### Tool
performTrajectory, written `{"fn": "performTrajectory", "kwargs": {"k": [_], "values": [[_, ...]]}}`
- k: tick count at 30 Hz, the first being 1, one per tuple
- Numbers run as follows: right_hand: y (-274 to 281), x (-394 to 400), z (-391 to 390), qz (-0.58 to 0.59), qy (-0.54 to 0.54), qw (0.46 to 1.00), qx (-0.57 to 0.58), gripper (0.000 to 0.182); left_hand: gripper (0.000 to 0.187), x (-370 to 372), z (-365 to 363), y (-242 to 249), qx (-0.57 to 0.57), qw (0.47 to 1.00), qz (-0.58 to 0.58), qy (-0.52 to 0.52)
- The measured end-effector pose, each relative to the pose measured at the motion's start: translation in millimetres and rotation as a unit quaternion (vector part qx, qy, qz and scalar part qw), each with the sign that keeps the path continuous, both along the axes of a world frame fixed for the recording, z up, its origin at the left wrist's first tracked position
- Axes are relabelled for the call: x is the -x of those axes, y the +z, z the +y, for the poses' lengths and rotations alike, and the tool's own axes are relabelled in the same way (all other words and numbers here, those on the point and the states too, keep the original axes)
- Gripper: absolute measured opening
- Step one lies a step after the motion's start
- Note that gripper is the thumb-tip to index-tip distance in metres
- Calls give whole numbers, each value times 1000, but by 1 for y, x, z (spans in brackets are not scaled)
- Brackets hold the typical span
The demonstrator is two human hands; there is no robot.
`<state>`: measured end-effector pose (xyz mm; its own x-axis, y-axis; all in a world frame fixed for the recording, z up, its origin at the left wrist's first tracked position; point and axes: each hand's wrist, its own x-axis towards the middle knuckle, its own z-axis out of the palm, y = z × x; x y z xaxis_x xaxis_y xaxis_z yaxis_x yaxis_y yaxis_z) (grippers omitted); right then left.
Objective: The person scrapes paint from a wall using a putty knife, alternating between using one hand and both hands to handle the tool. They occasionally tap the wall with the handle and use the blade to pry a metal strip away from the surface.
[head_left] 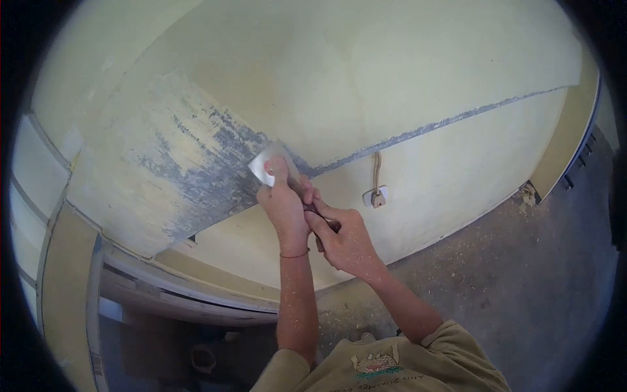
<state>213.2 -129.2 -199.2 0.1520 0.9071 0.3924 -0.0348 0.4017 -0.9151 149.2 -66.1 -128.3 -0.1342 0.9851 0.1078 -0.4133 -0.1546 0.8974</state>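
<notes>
Both hands are on a wide-bladed scraper (259, 164), its bright metal blade against the wall. My left hand (285, 212) is closed around the blade end, with its thumb pressed along the blade's face. Behind it, my right hand (347, 240) wraps round the dark handle, of which only parts show between the fingers. Under and left of the blade lies a scraped patch (209, 163), streaked grey and cream where the coating is partly gone. The blade's leading edge touches or nearly touches this patch; exact contact is hard to tell.
A socket (375, 197) with a plug and cord sits on the lower wall. A grey scraped strip (418, 136) runs rightward across the wall. Pale flakes litter the concrete floor (516, 274). A door or window frame (72, 261) stands at left, with a dark opening below.
</notes>
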Motion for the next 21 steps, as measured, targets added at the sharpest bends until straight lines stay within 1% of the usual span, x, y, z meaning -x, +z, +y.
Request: {"fn": "performTrajectory", "kwargs": {"k": [1, 2, 3, 4, 5, 6, 7, 9, 10, 11, 12, 13, 14, 15, 16, 17, 19, 20, 21], "values": [[-6, -1, -1, -15, -22, 1000, -17, 33, 41, -1, 0, -13, -6, 1000, 0, 1], [-8, -3, -2, -16, -24, 999, -28, 33, 42, -2, 7, -34, 13, 1000, -4, 3], [-13, -3, -8, 11, -17, 1000, 19, 33, 43, -5, 6, -37, 38, 999, -7, 9], [-16, -1, -11, 38, -7, 997, 71, 32, 42, -4, 5, -37, 50, 998, 27, 14], [-11, -1, -6, 38, -4, 997, 70, 32, 42, -3, 3, -23, 49, 998, 27, 17], [-3, -1, 2, 17, -3, 999, 43, 32, 41, -1, 5, -7, 23, 999, 30, 5], [0, 2, 1, -3, 1, 1000, 21, 31, 40, 3, 3, -2, 3, 999, 34, -3], [4, -2, -9, 12, 11, 999, 40, 31, 39, 4, 3, -13, 8, 1000, 28, -1], [5, -3, -14, 25, 17, 998, 60, 31, 39, 7, 3, -30, 40, 999, 26, 1], [3, -3, -13, 21, 14, 998, 52, 31, 39, 4, 3, -38, 62, 998, 21, -4], [-6, 1, -13, 28, 1, 998, 56, 31, 38, -1, -1, -40, 53, 998, -1, 16], [-12, 4, -14, 36, -11, 997, 63, 31, 38, 4, 2, -35, 50, 999, -2, 13], [-4, 2, -6, 34, -16, 998, 58, 31, 38, 10, 8, -24, -2, 1000, 31, -8], [9, 0, 4, -7, -12, 1000, 21, 31, 37, 12, 9, -10, -48, 996, 64, -28], [13, 3, 5, -44, -4, 999, -10, 31, 39, 9, 9, 6, -13, 1000, -8, -10], [13, 5, 4, -43, -7, 999, -14, 31, 39, 10, 8, 6, -17, 1000, -7, -12], [5, 6, -4, -24, -25, 999, 19, 31, 41, 8, 3, -7, -1, 1000, 16, -10], [8, 5, -5, -27, -32, 999, 9, 31, 43, 7, 9, -25, 18, 1000, 4, -5], [9, 6, -10, -7, -26, 999, 36, 32, 43, 7, 13, -22, 12, 1000, 3, -10]]}}
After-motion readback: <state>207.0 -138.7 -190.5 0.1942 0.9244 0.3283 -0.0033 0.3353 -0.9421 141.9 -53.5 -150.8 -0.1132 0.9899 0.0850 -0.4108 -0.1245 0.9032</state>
